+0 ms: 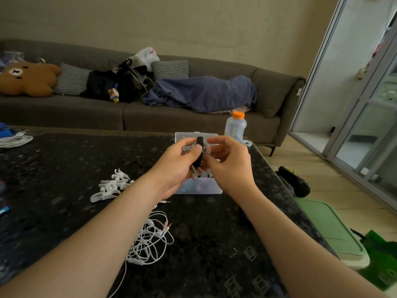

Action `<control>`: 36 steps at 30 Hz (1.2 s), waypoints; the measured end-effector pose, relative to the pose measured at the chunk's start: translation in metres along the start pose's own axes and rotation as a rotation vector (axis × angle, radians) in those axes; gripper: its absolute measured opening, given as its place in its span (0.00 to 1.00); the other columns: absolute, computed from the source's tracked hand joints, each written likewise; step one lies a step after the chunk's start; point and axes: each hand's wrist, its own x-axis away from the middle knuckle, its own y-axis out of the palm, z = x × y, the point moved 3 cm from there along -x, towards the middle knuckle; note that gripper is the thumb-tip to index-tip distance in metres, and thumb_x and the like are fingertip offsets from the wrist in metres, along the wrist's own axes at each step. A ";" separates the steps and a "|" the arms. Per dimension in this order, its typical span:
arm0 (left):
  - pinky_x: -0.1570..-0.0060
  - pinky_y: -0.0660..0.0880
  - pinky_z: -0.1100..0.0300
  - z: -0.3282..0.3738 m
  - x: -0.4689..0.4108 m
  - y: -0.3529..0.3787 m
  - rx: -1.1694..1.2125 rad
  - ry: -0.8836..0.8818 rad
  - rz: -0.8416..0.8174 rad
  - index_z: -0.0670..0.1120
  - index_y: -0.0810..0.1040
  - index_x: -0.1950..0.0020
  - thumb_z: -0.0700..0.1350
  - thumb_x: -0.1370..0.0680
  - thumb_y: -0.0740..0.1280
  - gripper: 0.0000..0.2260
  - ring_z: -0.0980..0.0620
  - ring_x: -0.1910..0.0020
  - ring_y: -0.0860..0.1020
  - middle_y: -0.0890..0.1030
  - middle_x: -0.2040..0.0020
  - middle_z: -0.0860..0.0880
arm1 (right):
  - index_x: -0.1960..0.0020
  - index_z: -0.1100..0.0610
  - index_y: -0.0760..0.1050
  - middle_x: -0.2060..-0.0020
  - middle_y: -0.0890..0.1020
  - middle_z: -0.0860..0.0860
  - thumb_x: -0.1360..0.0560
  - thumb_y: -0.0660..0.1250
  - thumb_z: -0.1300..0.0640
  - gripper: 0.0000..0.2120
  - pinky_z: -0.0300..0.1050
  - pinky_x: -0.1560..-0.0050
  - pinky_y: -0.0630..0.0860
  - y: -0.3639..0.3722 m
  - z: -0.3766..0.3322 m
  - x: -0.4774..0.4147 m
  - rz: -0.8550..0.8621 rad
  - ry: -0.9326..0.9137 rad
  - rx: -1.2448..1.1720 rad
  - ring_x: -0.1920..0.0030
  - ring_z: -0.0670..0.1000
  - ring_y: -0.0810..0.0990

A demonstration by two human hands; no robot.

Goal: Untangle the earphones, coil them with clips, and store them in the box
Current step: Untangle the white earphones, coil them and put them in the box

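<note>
While left hand (176, 166) pinches clip (199, 150), right hand (229, 164): coil (207, 147).

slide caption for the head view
Left hand and right hand hold a coiled earphone with a black clip by the clear box; tangled white earphones and white clips lie on the dark table.

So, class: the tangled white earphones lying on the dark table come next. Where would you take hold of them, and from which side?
Probably pinch the plug ends poking out at the upper right edge of the tangled white earphones, coming from above and the right: the tangle lies flat on the table, loose ends lead the untangling, and the left forearm covers its left side.
</note>
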 end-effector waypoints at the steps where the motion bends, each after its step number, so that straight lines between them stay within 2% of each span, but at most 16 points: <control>1: 0.62 0.81 0.59 0.000 0.000 0.000 -0.009 -0.009 0.008 0.48 0.76 0.26 0.44 0.12 0.63 0.14 0.46 0.50 0.86 0.84 0.38 0.40 | 0.42 0.47 0.80 0.54 0.87 0.44 0.24 0.78 0.61 0.16 0.37 0.52 0.84 0.000 0.001 0.000 -0.015 0.022 -0.007 0.52 0.40 0.86; 3: 0.55 0.80 0.52 -0.001 -0.001 -0.001 -0.047 -0.029 0.029 0.50 0.76 0.26 0.47 0.13 0.64 0.15 0.44 0.45 0.86 0.85 0.39 0.41 | 0.41 0.48 0.81 0.53 0.88 0.46 0.24 0.79 0.60 0.15 0.40 0.50 0.85 0.000 0.005 -0.001 -0.040 0.083 -0.063 0.52 0.42 0.87; 4: 0.55 0.79 0.49 -0.002 -0.002 -0.003 -0.061 -0.042 0.039 0.50 0.76 0.27 0.48 0.13 0.64 0.14 0.44 0.44 0.87 0.85 0.40 0.42 | 0.40 0.50 0.82 0.53 0.88 0.46 0.24 0.79 0.59 0.14 0.41 0.50 0.86 -0.001 0.006 -0.001 -0.045 0.117 -0.094 0.53 0.42 0.88; 7: 0.57 0.77 0.48 -0.002 -0.001 -0.003 0.017 -0.119 0.028 0.47 0.78 0.30 0.48 0.13 0.64 0.12 0.43 0.47 0.88 0.87 0.43 0.41 | 0.42 0.53 0.84 0.55 0.89 0.48 0.26 0.81 0.57 0.14 0.45 0.48 0.86 -0.005 0.009 -0.001 -0.014 0.138 -0.118 0.54 0.45 0.88; 10: 0.49 0.80 0.45 0.000 0.002 0.001 0.143 -0.203 0.002 0.42 0.81 0.33 0.50 0.14 0.65 0.15 0.42 0.47 0.88 0.87 0.45 0.38 | 0.46 0.53 0.84 0.58 0.88 0.47 0.28 0.82 0.54 0.13 0.46 0.50 0.86 -0.010 0.008 -0.001 0.061 0.105 -0.107 0.57 0.45 0.88; 12: 0.53 0.86 0.49 0.001 0.002 0.002 0.194 -0.232 0.002 0.40 0.82 0.35 0.50 0.14 0.66 0.16 0.44 0.49 0.88 0.87 0.45 0.38 | 0.48 0.52 0.86 0.60 0.88 0.46 0.26 0.80 0.52 0.09 0.44 0.51 0.86 -0.009 0.006 -0.001 0.043 0.097 -0.096 0.58 0.44 0.88; 14: 0.63 0.85 0.53 0.000 0.000 0.001 0.218 -0.255 0.040 0.41 0.82 0.35 0.49 0.14 0.66 0.15 0.46 0.54 0.89 0.88 0.45 0.39 | 0.52 0.51 0.87 0.62 0.88 0.45 0.21 0.75 0.49 0.05 0.40 0.54 0.83 -0.005 0.006 -0.001 -0.020 0.106 -0.027 0.61 0.41 0.86; 16: 0.64 0.83 0.56 -0.004 -0.004 -0.001 0.255 -0.265 0.119 0.43 0.82 0.34 0.47 0.14 0.67 0.12 0.48 0.57 0.88 0.88 0.45 0.39 | 0.54 0.52 0.87 0.65 0.86 0.48 0.18 0.70 0.46 0.12 0.38 0.59 0.78 0.000 0.009 -0.001 -0.064 0.145 0.022 0.66 0.41 0.81; 17: 0.62 0.84 0.55 -0.006 -0.006 -0.002 0.286 -0.261 0.166 0.43 0.81 0.33 0.45 0.14 0.67 0.12 0.48 0.55 0.88 0.87 0.44 0.39 | 0.53 0.53 0.86 0.64 0.86 0.50 0.18 0.70 0.44 0.14 0.39 0.59 0.79 0.003 0.011 -0.002 -0.096 0.179 0.007 0.66 0.40 0.80; 19: 0.60 0.85 0.53 -0.009 -0.013 -0.004 0.344 -0.242 0.248 0.45 0.80 0.32 0.44 0.14 0.66 0.12 0.45 0.51 0.88 0.86 0.41 0.40 | 0.42 0.53 0.83 0.56 0.87 0.49 0.23 0.74 0.40 0.18 0.43 0.51 0.85 0.009 0.012 0.000 -0.203 0.264 -0.040 0.57 0.42 0.85; 20: 0.59 0.85 0.52 -0.009 -0.015 -0.003 0.376 -0.234 0.265 0.45 0.79 0.31 0.44 0.14 0.66 0.12 0.45 0.50 0.88 0.85 0.40 0.40 | 0.37 0.52 0.79 0.51 0.87 0.50 0.26 0.78 0.41 0.23 0.47 0.48 0.86 0.012 0.014 0.002 -0.264 0.340 -0.092 0.54 0.46 0.88; 22: 0.56 0.85 0.52 -0.010 -0.018 -0.001 0.418 -0.223 0.271 0.46 0.78 0.30 0.44 0.15 0.67 0.13 0.43 0.51 0.88 0.84 0.38 0.39 | 0.33 0.52 0.72 0.46 0.87 0.55 0.28 0.82 0.50 0.29 0.52 0.48 0.87 0.019 0.012 0.007 -0.342 0.510 -0.280 0.53 0.52 0.90; 26: 0.54 0.85 0.53 -0.010 -0.022 0.008 0.377 -0.186 0.253 0.48 0.75 0.27 0.43 0.15 0.67 0.16 0.43 0.48 0.88 0.83 0.37 0.39 | 0.32 0.55 0.72 0.44 0.85 0.59 0.26 0.80 0.62 0.27 0.52 0.50 0.87 0.024 0.010 0.004 -0.270 0.673 -0.508 0.53 0.55 0.90; 31: 0.48 0.85 0.52 -0.010 -0.027 0.010 0.282 -0.146 0.252 0.51 0.73 0.28 0.43 0.15 0.67 0.15 0.46 0.47 0.88 0.82 0.37 0.42 | 0.37 0.60 0.79 0.48 0.87 0.59 0.23 0.76 0.64 0.16 0.49 0.50 0.87 0.020 0.015 0.002 -0.350 0.641 -0.410 0.53 0.54 0.90; 36: 0.43 0.84 0.47 -0.016 -0.036 0.003 0.109 -0.113 0.277 0.50 0.72 0.23 0.45 0.14 0.67 0.19 0.46 0.46 0.88 0.82 0.35 0.43 | 0.37 0.58 0.78 0.55 0.89 0.58 0.23 0.77 0.62 0.16 0.47 0.52 0.87 0.012 0.025 -0.010 -0.303 0.600 -0.300 0.56 0.53 0.90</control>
